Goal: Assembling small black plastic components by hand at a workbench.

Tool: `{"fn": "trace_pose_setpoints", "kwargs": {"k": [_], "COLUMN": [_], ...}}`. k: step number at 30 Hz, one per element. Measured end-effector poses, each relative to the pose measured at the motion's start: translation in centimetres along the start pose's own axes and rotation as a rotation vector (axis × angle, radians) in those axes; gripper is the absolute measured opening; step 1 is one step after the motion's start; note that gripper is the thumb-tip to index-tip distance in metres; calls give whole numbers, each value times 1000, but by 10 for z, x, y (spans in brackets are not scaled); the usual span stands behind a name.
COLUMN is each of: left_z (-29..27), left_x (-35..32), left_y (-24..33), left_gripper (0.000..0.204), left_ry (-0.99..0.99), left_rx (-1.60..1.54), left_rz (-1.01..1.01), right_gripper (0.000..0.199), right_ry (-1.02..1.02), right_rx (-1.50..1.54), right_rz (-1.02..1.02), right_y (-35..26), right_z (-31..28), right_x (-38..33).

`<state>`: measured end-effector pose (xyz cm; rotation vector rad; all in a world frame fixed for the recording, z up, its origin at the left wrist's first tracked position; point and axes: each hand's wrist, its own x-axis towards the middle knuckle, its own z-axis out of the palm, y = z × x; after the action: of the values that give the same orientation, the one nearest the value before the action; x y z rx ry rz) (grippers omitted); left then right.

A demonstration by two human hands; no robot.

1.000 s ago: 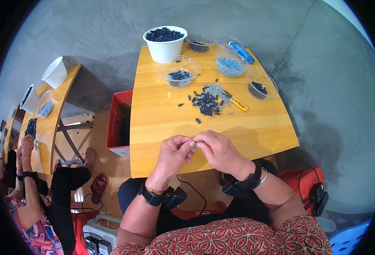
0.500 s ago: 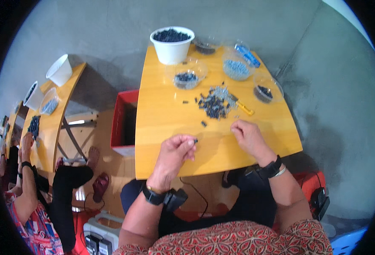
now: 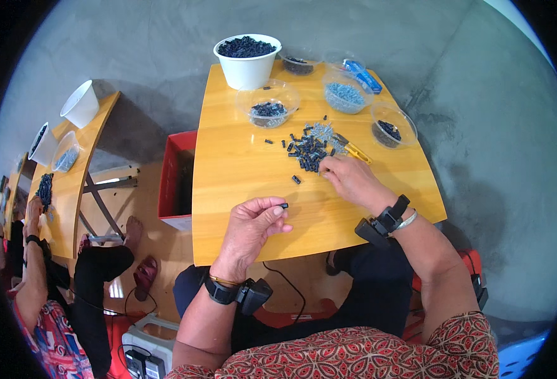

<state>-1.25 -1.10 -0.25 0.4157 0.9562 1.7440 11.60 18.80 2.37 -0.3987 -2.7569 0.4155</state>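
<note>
Above the near part of the yellow table, my left hand pinches a small black cylindrical piece between thumb and forefinger. My right hand is at the near right edge of a pile of similar black pieces, its fingertips pressed together. Whatever is between those fingertips is hidden. Small grey-blue pieces lie mixed into the far side of the pile. One loose black piece rests between my hands. A yellow utility knife lies just beyond my right hand.
A white tub of black pieces stands at the back left. Clear bowls hold mixed pieces, blue pieces and black pieces. A blue box is behind them. A red crate and a co-worker's table are leftward.
My right hand has moved forward and left from the bare tabletop to the pile's edge. My left hand still holds its black piece. The view has shifted slightly.
</note>
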Motion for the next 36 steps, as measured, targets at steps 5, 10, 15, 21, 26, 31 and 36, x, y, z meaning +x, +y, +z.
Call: {"fn": "trace_pose_setpoints", "kwargs": {"k": [5, 10, 15, 21, 26, 31, 36], "left_z": [-2, -2, -1, -1, 0, 2, 2], "left_x": [1, 2, 5, 5, 4, 6, 5], "left_y": [1, 0, 0, -2, -3, -4, -4], "left_gripper": [13, 12, 11, 11, 14, 15, 15], "left_ry": [3, 39, 70, 51, -8, -57, -56], "left_rx": [1, 18, 32, 34, -109, -187, -200], "left_rz": [47, 53, 44, 36, -14, -26, -37], "right_gripper": [8, 10, 7, 6, 5, 8, 9], "right_ry": [-44, -69, -65, -31, 43, 136, 58], "right_rx": [-47, -60, -40, 11, 45, 249, 710], "right_rz": [47, 41, 41, 12, 65, 102, 213], "right_y": [-4, -7, -6, 0, -1, -11, -40], "right_z": [2, 6, 7, 13, 15, 6, 1], "right_x": [4, 8, -2, -12, -18, -20, -21]}}
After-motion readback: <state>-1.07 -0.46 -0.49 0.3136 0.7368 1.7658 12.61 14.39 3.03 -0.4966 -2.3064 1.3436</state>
